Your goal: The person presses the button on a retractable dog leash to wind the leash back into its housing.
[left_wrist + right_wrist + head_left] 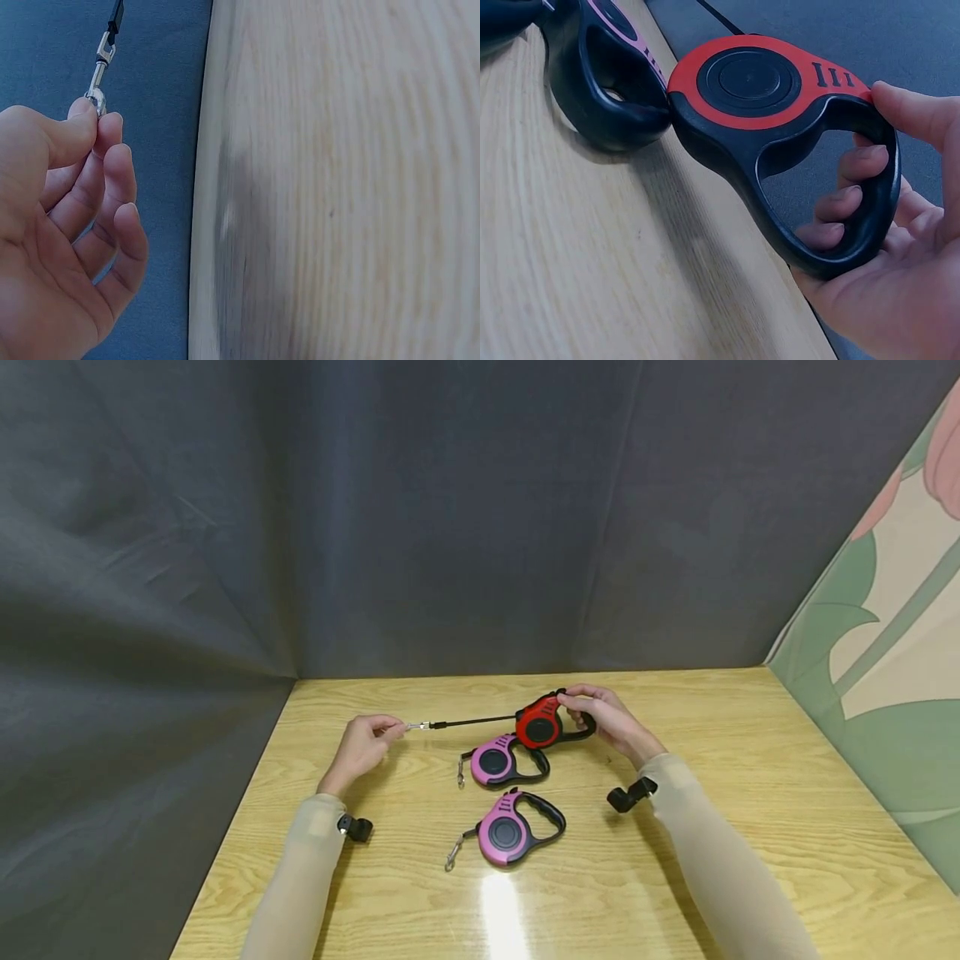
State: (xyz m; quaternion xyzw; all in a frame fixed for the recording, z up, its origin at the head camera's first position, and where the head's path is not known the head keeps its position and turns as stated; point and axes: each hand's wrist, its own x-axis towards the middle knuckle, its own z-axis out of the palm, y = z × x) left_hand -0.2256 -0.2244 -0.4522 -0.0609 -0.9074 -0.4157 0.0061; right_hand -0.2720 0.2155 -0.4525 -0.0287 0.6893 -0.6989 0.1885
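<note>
My right hand (606, 717) grips the black loop handle of a red retractable dog leash (538, 723), its fingers curled through the loop in the right wrist view. Out of the leash's left side runs a taut black cord (476, 721) ending in a silver snap hook (97, 71). Between thumb and forefinger my left hand (363, 747) pinches that hook by its end, the other fingers loosely bent. Just below the red leash lies a pink retractable leash (492, 762), overlapping it in the head view. Nearer the front lies a second pink leash (504, 833).
All of this is over a light wood table (405, 893). A dark grey cloth (465, 527) hangs along the back and left. At the right stands a flowered panel (892, 635). Both pink leashes have their hooks pointing left.
</note>
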